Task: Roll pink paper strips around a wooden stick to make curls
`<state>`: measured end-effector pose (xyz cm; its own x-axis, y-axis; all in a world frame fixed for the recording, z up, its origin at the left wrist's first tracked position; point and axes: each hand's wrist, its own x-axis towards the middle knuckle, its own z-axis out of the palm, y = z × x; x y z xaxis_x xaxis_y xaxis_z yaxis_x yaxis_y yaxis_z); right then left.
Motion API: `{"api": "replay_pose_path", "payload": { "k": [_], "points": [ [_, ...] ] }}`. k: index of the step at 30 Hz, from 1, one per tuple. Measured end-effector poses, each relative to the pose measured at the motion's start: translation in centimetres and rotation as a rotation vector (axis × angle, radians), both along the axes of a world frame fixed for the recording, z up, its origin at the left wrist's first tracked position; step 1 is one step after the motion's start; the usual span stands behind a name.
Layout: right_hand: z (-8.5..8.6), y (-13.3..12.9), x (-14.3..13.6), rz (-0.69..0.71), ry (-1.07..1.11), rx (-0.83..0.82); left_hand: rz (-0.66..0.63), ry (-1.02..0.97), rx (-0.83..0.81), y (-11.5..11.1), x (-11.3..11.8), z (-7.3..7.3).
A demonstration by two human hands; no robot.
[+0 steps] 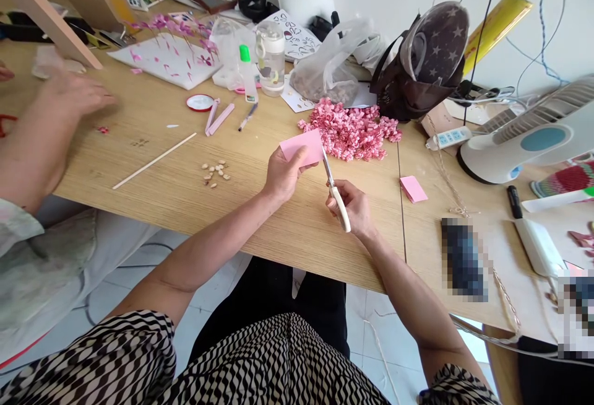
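My left hand [284, 176] pinches a pink piece of paper [301, 148], thumb on top, held above the table. In my right hand [355, 207] are white-handled scissors [340, 208], their blades pointing up at the paper's right edge. Whether the blades cut into the paper I cannot make out. Behind the paper lies a big heap of curled pink paper pieces [350, 129]. A small pink paper stack [413, 188] rests on the table to the right of my right hand. Left of my left hand is a little group of pistachio-like shells [215, 173].
A co-worker's hand [77, 92] reaches over the table at left, near a thin stick [155, 160]. Behind stand a glue bottle [247, 74], a clear jug [270, 58] and a plastic bag [329, 70]. A white fan [524, 145] and power strip [449, 138] sit at right.
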<state>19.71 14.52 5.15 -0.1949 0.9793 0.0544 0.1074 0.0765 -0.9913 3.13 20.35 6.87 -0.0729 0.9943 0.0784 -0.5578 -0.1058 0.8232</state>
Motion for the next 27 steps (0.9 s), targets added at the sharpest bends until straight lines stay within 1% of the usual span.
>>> {"api": "replay_pose_path", "payload": {
  "k": [5, 9, 17, 27],
  "points": [
    [0.12, -0.08, -0.14, -0.017, -0.015, -0.004, -0.017, -0.022, 0.026, 0.15, -0.06, -0.32],
    [0.14, -0.04, -0.1, -0.035, -0.034, -0.002, 0.015, -0.025, 0.029, 0.38, 0.01, -0.52],
    [0.16, 0.07, 0.14, -0.021, -0.012, -0.005, -0.014, 0.014, 0.058, 0.17, 0.21, -0.54],
    [-0.08, 0.05, 0.17, -0.041, -0.017, 0.004, -0.028, -0.026, 0.062, 0.16, 0.22, -0.54]
  ]
}}
